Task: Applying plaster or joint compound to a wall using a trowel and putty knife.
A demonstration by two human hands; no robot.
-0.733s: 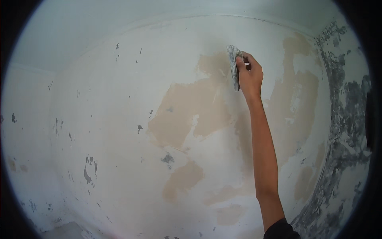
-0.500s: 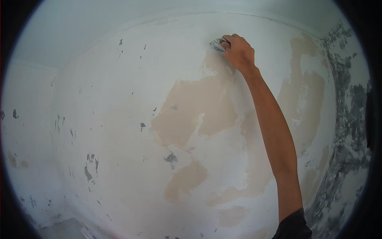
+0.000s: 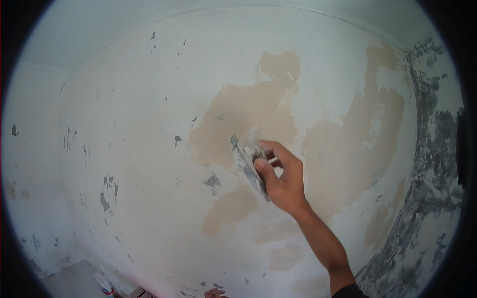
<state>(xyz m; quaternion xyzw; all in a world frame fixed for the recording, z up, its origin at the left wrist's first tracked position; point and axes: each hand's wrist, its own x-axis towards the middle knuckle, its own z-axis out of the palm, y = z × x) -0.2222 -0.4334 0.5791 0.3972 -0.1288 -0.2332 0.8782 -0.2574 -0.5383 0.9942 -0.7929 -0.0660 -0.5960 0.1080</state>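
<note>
A plaster-smeared trowel [image 3: 247, 166] is gripped in my right hand [image 3: 287, 181], its thumb and fingers closed round the handle. The blade stands tilted at an angle in front of the middle of the wall [image 3: 144, 164], just below a large beige damp-looking patch [image 3: 248, 107]; whether it touches the wall I cannot tell. At the lower edge, only the curled fingers of my left hand [image 3: 214, 293] show, and what they hold is out of sight. Nearby on the wall are a dark grey bare spot [image 3: 212, 183] and a smaller beige patch [image 3: 231, 211].
More beige patching [image 3: 348, 154] spreads over the wall's right part. A side wall [image 3: 432, 174] at right is mottled with dark grey. Chipped spots [image 3: 105, 198] mark the left. Several small items [image 3: 107, 288] lie low at the bottom left. The ceiling [image 3: 124, 25] borders the top.
My right hand has come down from high on the wall to its middle, with the trowel turned more upright. The upper beige patch is uncovered. My left fingers have entered at the bottom.
</note>
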